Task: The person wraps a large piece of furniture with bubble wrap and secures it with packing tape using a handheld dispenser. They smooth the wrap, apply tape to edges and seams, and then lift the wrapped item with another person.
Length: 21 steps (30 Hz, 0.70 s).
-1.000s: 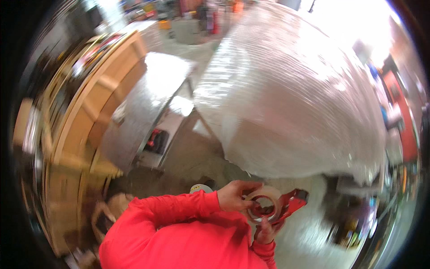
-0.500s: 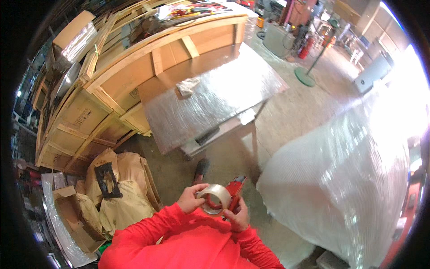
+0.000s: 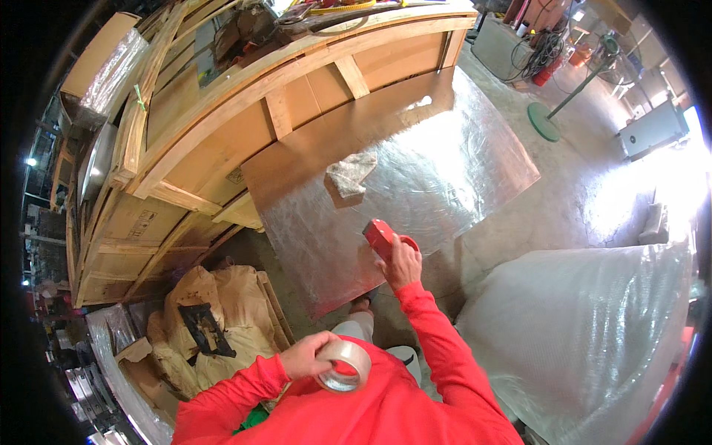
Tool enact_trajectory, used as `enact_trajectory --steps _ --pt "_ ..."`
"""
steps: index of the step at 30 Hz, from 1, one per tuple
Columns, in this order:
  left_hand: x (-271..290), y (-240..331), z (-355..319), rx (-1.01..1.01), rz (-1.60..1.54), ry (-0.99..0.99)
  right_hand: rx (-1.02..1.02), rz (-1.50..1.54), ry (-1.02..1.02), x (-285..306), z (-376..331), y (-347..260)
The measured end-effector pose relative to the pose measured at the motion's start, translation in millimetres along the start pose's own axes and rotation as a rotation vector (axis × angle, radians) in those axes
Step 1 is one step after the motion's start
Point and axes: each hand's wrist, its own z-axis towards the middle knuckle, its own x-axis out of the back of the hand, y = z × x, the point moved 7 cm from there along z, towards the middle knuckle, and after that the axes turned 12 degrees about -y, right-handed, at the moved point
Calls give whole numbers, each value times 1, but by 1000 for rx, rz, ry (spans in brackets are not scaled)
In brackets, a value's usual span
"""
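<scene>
My left hand (image 3: 305, 355) grips a roll of clear packing tape (image 3: 343, 366) close to my chest. My right hand (image 3: 401, 261) is stretched forward and holds a red tape dispenser (image 3: 382, 237) over the near edge of a foil-covered board (image 3: 415, 185). A crumpled pale rag (image 3: 351, 173) lies on that board, beyond the dispenser. Both arms wear red sleeves.
A large wooden crate (image 3: 245, 104) stands behind the board. Brown paper sacks (image 3: 208, 311) lie in a box at lower left. A big sheet of bubble wrap (image 3: 593, 334) covers something at right. A green round stand base (image 3: 545, 122) and cables sit on the concrete floor beyond.
The roll and dispenser were together in both hands; now they are apart, the left keeping the roll near my chest and the right reaching out with the dispenser. My head turned left.
</scene>
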Motion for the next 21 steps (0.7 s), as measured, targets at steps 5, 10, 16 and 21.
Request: enact_trajectory --steps 5,10,16,21 --pt "9 45 -11 -32 -455 -352 113 -145 38 15 18 -18" --pt "7 99 19 -179 -260 -283 80 1047 101 134 -88 -53" --pt "-68 156 46 -148 -129 -667 89 721 423 233 -222 -103" --pt "-135 168 43 -127 75 -804 -111 688 790 226 -310 -106"
